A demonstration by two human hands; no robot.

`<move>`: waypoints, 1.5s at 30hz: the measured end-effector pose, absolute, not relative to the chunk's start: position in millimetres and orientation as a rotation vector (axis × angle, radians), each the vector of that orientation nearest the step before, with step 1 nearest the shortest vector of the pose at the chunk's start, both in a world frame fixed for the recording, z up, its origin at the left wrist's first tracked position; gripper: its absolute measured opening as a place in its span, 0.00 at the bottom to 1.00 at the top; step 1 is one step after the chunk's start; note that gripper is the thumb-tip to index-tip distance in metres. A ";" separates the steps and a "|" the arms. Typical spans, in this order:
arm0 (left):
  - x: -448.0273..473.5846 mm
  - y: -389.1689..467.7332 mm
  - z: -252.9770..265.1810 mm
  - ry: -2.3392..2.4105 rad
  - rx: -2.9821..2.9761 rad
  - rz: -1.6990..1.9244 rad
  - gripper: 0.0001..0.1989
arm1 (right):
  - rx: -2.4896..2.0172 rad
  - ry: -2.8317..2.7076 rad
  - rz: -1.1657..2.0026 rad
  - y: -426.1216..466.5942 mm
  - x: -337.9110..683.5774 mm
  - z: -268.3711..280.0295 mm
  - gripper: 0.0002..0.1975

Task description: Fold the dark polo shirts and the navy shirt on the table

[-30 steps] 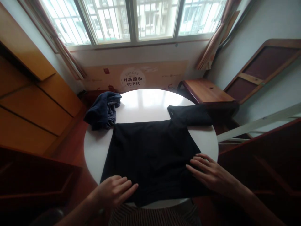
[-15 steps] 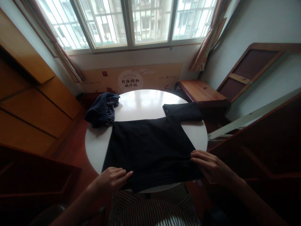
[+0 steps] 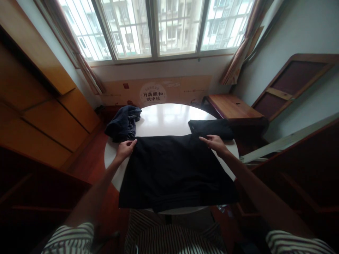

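Observation:
A black garment [image 3: 174,169], its exact kind unclear, lies spread across a round white table [image 3: 164,120], its near edge reaching the table's front rim. My left hand [image 3: 126,148] is closed, thumb and fingers pinching the garment's far left corner. At the far right corner, my right hand [image 3: 214,141] pinches the cloth in the same way. A crumpled dark blue garment [image 3: 123,121] lies just beyond my left hand. Behind my right hand sits a folded black cloth [image 3: 212,127], close to the spread garment's far edge.
A wooden bench [image 3: 233,106] stands behind the table on the right, near a leaning wooden panel [image 3: 280,90]. Orange-brown cabinets [image 3: 69,123] line the left wall. Dark wooden furniture [image 3: 291,176] flanks my right side. Barred windows [image 3: 177,28] fill the far wall.
Both hands have moved from the garment's near side to its far corners and now pinch there. The garment stays spread on the table. The view has shifted slightly.

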State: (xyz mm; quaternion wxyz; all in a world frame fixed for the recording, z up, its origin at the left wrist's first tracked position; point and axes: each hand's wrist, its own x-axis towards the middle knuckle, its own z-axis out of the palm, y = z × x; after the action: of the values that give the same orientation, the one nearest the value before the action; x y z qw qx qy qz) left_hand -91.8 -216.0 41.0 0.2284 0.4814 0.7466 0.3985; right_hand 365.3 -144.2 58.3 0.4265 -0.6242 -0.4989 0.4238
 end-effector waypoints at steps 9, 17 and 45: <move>-84.1 -229.7 46.4 2.131 1.363 1.005 0.36 | -1.334 -1.289 1.033 -125.2 366.9 39.4 0.20; -106.8 -237.7 38.5 1.883 1.448 0.829 0.29 | -1.340 -1.285 0.879 -117.4 374.0 37.6 0.24; -72.8 -113.4 103.1 2.026 2.338 0.703 0.10 | -1.520 -1.677 0.582 -161.5 380.9 61.4 0.24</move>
State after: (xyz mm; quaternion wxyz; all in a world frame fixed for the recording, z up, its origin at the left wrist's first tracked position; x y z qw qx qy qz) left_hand -72.8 -113.4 103.1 -0.0156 0.7369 0.6386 0.2214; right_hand 380.9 -161.5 61.4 0.3916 -0.5983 -0.6603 0.2293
